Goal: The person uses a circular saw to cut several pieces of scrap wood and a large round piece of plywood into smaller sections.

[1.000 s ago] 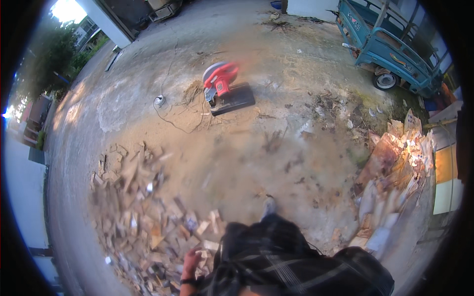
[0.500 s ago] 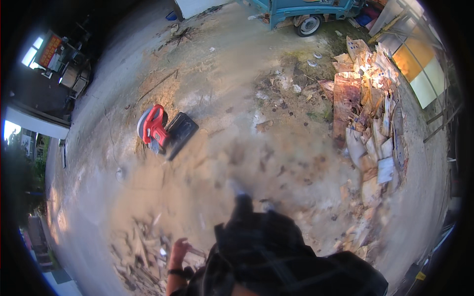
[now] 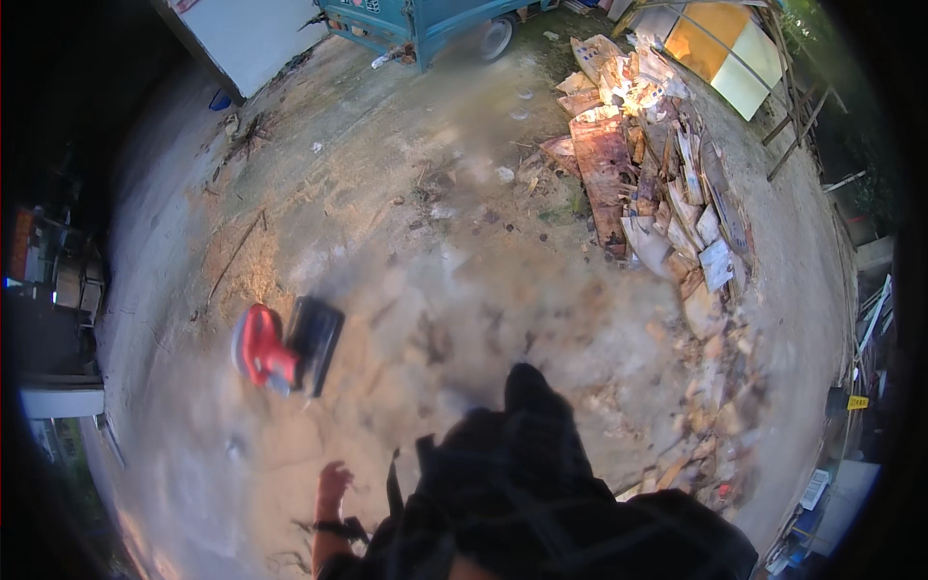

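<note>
My left hand [image 3: 333, 480] hangs low at the bottom of the view, beside my dark clothing, a dark band round its wrist. It is blurred, but its fingers look loosely bent and apart, and nothing shows in it. Ahead of it on the floor stands a red power saw [image 3: 259, 346] with a rounded pale guard and a flat black base [image 3: 315, 340]; the hand does not touch it. My right hand is out of view. One dark shoe [image 3: 527, 385] of mine points forward.
Broken boards and wood scraps [image 3: 667, 188] lie heaped along the right. Sawdust [image 3: 261, 266] and a thin stick lie beyond the saw. A blue vehicle [image 3: 372, 24] stands at the far side, near a white wall panel [image 3: 246, 39]. A framed panel [image 3: 715, 53] leans far right.
My view has turned to the right and moved forward; the saw now sits lower and nearer. The wood scraps by my left hand have mostly left view. One foot has stepped ahead.
</note>
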{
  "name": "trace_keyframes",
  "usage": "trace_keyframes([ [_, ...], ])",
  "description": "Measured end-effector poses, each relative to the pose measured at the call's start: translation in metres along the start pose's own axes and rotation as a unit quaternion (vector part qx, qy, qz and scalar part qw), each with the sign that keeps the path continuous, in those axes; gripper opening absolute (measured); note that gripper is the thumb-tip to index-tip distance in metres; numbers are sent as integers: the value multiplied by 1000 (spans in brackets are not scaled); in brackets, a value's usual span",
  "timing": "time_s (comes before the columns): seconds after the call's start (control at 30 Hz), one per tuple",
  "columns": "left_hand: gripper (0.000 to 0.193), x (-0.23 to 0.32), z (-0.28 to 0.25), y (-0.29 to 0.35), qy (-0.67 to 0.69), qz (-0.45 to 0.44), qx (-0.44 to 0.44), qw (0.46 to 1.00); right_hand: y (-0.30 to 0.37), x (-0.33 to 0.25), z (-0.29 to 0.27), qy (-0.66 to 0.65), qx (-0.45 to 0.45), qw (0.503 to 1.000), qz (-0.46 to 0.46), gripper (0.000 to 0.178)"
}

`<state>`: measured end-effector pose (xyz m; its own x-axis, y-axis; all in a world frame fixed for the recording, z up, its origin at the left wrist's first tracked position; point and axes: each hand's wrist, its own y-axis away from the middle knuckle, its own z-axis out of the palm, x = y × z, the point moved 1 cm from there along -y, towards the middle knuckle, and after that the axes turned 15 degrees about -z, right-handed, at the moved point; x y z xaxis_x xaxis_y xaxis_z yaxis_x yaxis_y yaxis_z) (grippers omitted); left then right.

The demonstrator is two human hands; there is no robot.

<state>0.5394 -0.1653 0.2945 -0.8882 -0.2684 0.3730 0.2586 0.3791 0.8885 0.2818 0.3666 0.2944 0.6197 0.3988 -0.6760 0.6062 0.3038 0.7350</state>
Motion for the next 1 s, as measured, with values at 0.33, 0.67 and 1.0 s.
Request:
trace_keyframes([
  [0.33,33,82,42,-43,-138,94,97,981,-78,-30,-45,-15,-33,996,80,10],
  [0.67,26,95,169,23,-24,-59,95,993,-238,-166,-183,90,-18,986,139,12],
  [1.0,32,55,230,-8,229,-121,180,949,-360,-415,21,222,-365,888,-168,24],
])
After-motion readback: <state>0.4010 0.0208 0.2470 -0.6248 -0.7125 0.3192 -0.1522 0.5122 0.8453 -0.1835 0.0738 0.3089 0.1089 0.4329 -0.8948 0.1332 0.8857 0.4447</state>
